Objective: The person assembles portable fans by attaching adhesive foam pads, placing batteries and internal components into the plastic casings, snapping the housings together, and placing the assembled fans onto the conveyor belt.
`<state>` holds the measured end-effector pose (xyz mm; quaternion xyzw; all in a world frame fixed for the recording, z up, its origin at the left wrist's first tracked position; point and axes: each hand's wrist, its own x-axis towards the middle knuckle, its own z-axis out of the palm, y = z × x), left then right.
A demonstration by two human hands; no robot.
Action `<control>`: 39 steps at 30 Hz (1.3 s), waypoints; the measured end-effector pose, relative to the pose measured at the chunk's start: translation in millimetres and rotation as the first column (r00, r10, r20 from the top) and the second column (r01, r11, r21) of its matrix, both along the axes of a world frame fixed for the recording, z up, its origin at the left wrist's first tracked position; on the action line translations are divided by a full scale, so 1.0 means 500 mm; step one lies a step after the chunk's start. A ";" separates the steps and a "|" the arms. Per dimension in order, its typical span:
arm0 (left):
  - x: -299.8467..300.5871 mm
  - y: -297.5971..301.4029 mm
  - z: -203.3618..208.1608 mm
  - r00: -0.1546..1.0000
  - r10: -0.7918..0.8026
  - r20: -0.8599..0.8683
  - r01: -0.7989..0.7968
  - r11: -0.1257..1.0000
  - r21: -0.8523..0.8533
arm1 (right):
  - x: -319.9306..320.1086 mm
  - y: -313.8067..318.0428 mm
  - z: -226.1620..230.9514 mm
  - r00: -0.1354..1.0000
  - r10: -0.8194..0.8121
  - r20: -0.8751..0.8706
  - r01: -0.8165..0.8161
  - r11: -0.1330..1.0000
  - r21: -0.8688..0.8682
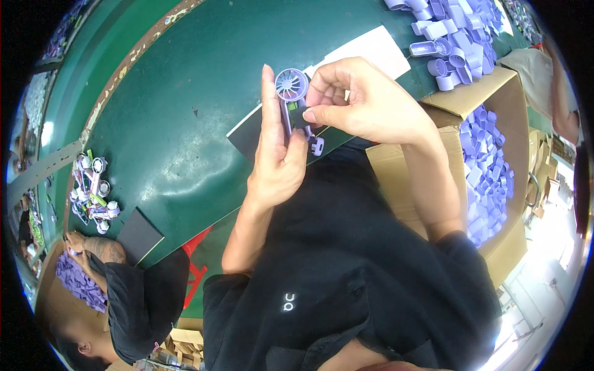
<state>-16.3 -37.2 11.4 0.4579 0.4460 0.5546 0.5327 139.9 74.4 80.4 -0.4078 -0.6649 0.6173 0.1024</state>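
A light-purple handheld fan housing (291,85), with a round spoked ring at its top, is upright in my left hand (275,164). The left fingers run straight along its side and the thumb is bent over its lower part. A strip of bright green shows inside the open handle, beside a dark area. My right hand (374,108) is closed in a pinch at the housing's right side, its thumb tip against the handle opening. Whatever the right fingers hold is hidden. A small purple end piece with a hole (317,146) sticks out below the hands.
Below my hands lies a dark mat (246,131) on the green table (179,111), near a white sheet (374,52). Purple housings (461,40) are heaped at far right; a cardboard box (516,127) holds more. At left are assembled fans (94,188) and a co-worker (145,297).
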 end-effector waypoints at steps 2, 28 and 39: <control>0.001 0.000 -0.002 1.000 -0.027 0.010 0.027 1.000 -0.006 | -0.007 0.005 0.009 0.994 0.031 0.104 -0.040 0.995 0.090; -0.005 0.014 -0.018 0.950 0.071 -0.304 -0.035 0.992 0.123 | -0.040 0.008 0.023 0.989 0.122 0.079 -0.143 0.751 0.645; -0.001 0.010 -0.019 0.912 0.125 -0.392 -0.090 0.990 0.106 | -0.052 0.002 -0.006 0.989 0.149 -0.004 -0.117 0.793 0.598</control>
